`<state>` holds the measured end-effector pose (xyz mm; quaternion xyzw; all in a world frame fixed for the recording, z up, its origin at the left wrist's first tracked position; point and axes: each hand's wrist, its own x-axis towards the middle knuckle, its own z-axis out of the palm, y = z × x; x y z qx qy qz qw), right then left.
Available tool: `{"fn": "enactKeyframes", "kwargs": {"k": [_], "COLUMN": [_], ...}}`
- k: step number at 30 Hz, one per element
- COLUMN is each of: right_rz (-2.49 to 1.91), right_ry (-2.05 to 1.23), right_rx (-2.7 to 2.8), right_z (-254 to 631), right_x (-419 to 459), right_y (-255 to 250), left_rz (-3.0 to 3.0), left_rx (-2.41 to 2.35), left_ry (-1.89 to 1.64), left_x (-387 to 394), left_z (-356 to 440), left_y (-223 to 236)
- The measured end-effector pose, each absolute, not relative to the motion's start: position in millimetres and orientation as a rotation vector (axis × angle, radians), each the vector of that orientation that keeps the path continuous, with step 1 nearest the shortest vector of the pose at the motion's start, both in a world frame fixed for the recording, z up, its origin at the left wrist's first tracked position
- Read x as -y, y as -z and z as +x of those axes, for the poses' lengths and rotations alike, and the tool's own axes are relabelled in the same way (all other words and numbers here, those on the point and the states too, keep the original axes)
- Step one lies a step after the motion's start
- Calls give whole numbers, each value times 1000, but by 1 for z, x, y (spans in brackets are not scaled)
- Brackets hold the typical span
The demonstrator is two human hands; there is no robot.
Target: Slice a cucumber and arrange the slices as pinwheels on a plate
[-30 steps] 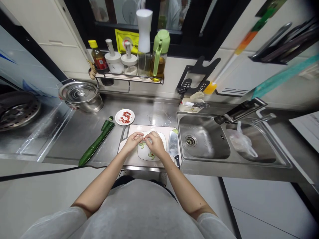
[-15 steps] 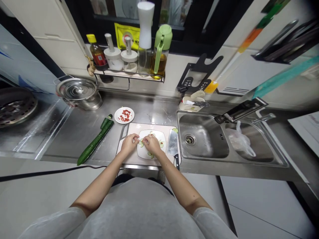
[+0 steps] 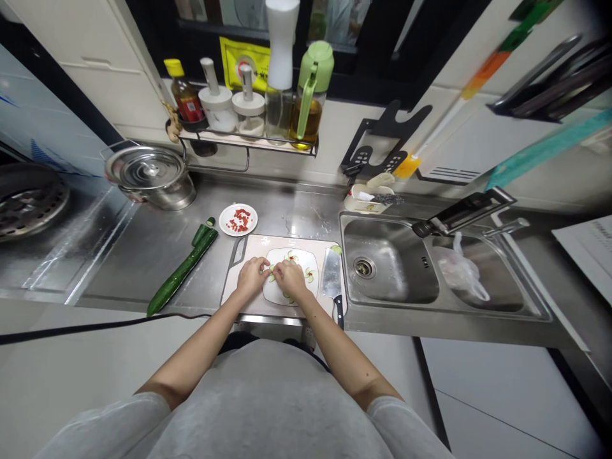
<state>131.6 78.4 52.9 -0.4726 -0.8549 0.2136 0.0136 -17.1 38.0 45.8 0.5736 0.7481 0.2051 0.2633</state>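
Note:
My left hand [image 3: 253, 275] and my right hand [image 3: 290, 278] almost meet over the left part of a white squarish plate [image 3: 277, 296]. Both have thumb and fingers pinched together, beside thin cucumber slices [image 3: 271, 274]; anything between the fingertips is too small to make out. Other curved slices with red bits in their middles form small clusters on this plate, one at its right side [image 3: 310, 275]. Under the plate lies a pale cutting board [image 3: 268, 241]. A kitchen knife [image 3: 331, 274] rests along the board's right side, near a green cucumber piece [image 3: 336, 250].
A small round plate [image 3: 223, 224] of red bits [image 3: 240, 220] sits behind the board. Left of it lie a long cucumber [image 3: 182, 274] and shorter pieces. A lidded steel pot [image 3: 165, 191] stands back left. The double sink [image 3: 396, 293] is at right; bottles line a wall rack [image 3: 282, 148].
My hands have come slightly closer together, the left shifting a little right. Both still pinch at the plate's left side. The camera view has shifted slightly.

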Motion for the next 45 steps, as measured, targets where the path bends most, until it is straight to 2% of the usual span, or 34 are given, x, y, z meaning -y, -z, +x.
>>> {"fn": "enactKeyframes", "kwargs": {"k": [33,45], "right_rz": [-1483,-1521], "right_ry": [-693,-741], "right_rx": [2661,2299], "right_z": [133,170], "right_x": [-81,-87], "right_y": [-53,-71], "left_rz": [1543,1463], "left_rx": [-2038,-2078], "left_ry": [-518,-650], "left_x": [-40,-36], "left_z": [-14,-26], "left_y": [-43,-46]}}
